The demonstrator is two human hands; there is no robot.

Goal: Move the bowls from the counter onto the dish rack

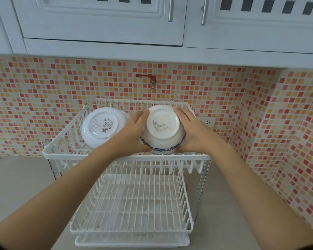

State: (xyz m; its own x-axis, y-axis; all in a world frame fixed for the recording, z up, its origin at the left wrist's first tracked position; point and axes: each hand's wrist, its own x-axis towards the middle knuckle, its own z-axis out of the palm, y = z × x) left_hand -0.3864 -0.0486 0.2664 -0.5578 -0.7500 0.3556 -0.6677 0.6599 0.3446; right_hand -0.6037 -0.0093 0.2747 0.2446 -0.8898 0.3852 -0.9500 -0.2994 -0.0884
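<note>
A white two-tier wire dish rack (126,156) stands on the counter against the tiled wall. In its top tier, on the left, a plain white bowl (101,126) rests upside down, its labelled base towards me. To its right I hold a white bowl with a blue pattern near the rim (163,127), also upside down, over the top tier's right half. My left hand (134,131) grips its left side and my right hand (192,131) grips its right side. Whether it touches the wires is hidden.
The rack's lower tier (132,201) holds nothing, with a drip tray (132,240) beneath it. A red wall tap (150,80) juts out above the rack. A power socket (208,121) sits on the wall at right. White cabinets (152,24) hang overhead.
</note>
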